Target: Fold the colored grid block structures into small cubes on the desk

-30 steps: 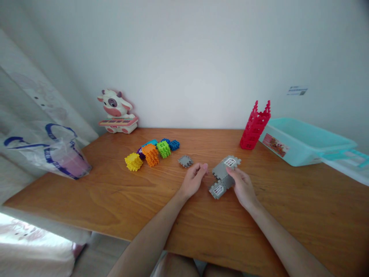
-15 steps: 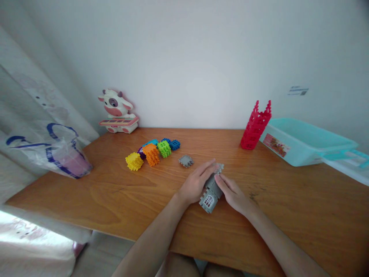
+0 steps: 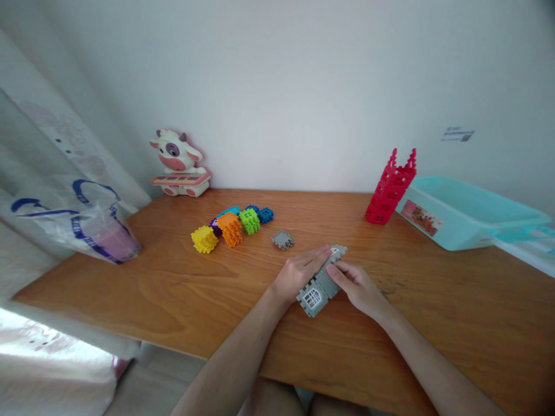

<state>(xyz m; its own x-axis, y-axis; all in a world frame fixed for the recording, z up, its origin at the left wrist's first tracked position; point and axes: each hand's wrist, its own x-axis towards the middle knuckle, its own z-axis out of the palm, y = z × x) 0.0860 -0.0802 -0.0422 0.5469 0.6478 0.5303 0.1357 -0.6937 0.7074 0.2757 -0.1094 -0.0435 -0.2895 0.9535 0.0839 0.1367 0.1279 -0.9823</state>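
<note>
Between my hands lies a grey assembly of interlocking toy panels [image 3: 326,283], tilted, with a white lattice window at each end. My left hand [image 3: 299,273] presses along its left side, fingers together and stretched toward the far end. On the other side my right hand [image 3: 356,286] grips it, thumb on top and fingers partly hidden beneath. Beyond my left hand, a small stack of loose grey panels [image 3: 283,240] rests flat on the table.
Stacks of yellow [image 3: 204,239], orange [image 3: 230,230], green [image 3: 250,221] and blue panels [image 3: 266,215] stand left of centre. A red panel tower [image 3: 390,188] rises beside a turquoise bin [image 3: 472,231]. A cow toy keyboard [image 3: 181,179] and a bagged cup [image 3: 115,240] are at left.
The grey assembly has turned slightly clockwise, its far end swinging right, so the far window shows more. My right hand has shifted a little right with it. The whole view has shifted slightly.
</note>
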